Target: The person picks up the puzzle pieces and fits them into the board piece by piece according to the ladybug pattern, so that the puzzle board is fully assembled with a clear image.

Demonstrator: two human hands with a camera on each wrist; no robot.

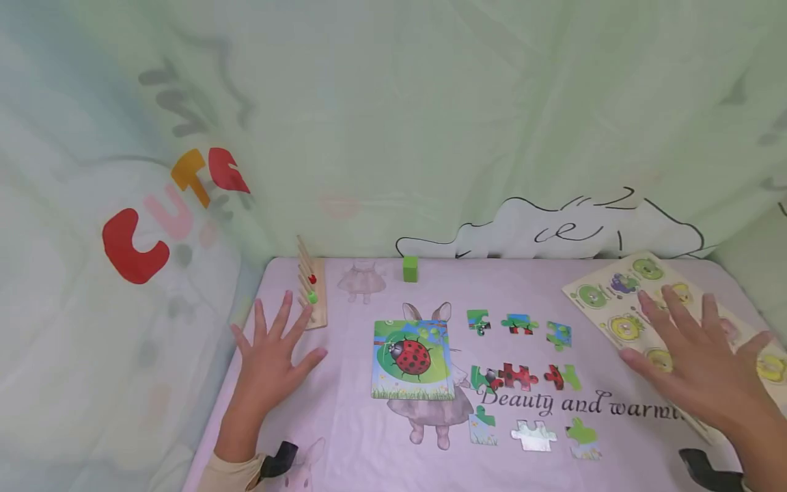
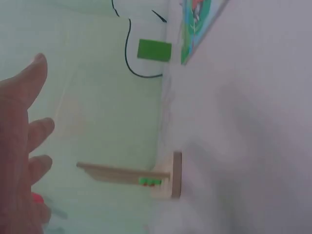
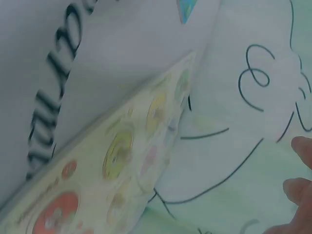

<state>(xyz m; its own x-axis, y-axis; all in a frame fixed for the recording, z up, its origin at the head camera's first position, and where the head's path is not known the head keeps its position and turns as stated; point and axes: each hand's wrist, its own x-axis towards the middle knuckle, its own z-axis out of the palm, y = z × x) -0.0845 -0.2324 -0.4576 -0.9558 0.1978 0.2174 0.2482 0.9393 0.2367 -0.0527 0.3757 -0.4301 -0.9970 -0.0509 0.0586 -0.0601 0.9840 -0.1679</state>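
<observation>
Matt wood and glossy print against soft cloth.
Looks like bare, smooth wood in the peg stand [image 1: 319, 311], and like pale, printed wood in the fruit board [image 1: 605, 311]. Has a coated, glossy look on the ladybird picture [image 1: 384, 342] and the puzzle pieces [image 1: 518, 376], with white glare on the lowest middle one. Appears smooth and matt on the green block [image 1: 410, 269], material unclear. Resembles thin, softly rippled, printed fabric in the backdrop [image 1: 369, 137], and smooth, matt covering on the table [image 1: 353, 424].
</observation>
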